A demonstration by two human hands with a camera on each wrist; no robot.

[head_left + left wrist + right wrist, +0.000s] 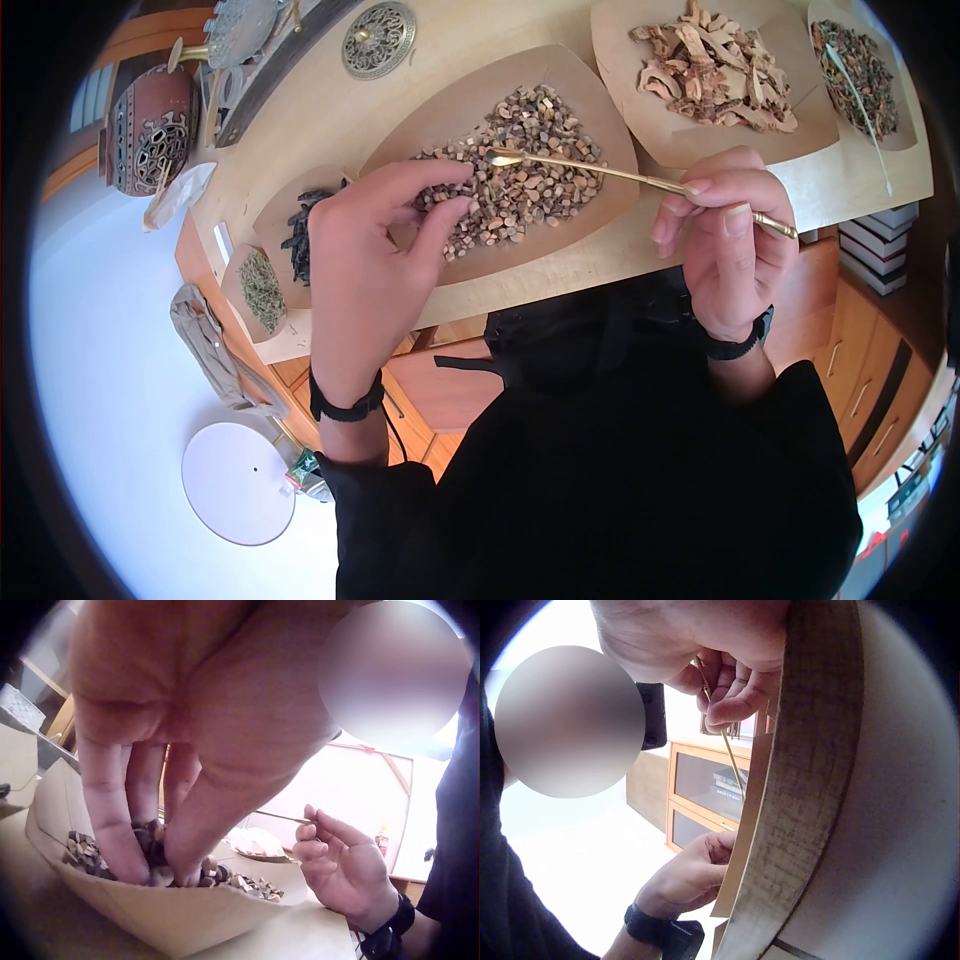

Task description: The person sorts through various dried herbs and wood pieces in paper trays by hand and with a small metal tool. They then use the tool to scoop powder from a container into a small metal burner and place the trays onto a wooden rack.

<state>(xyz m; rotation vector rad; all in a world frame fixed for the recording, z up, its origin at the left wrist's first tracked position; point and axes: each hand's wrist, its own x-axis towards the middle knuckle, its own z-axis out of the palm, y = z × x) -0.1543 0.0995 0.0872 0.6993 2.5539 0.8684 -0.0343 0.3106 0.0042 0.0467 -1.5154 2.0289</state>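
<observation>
Small brown and tan chopped dried pieces (540,140) lie heaped in a large brown paper tray (470,105) in the middle of the head view. My left hand (365,260) reaches down into the left part of the heap. Between its thumb and curled fingers, dark pieces (150,836) show in the left wrist view. My right hand (735,235) pinches the handle of a long, thin brass spoon (600,172) to the right of the tray. Its small bowl overlaps the heap in the head view.
Smaller paper trays to the left hold black dried strips (300,235) and green dried herb (262,290). To the right are pale wood-like slices (710,65) and a mixed herb (855,75) with a slim pale stick across it. An openwork brass lid (378,40) lies behind.
</observation>
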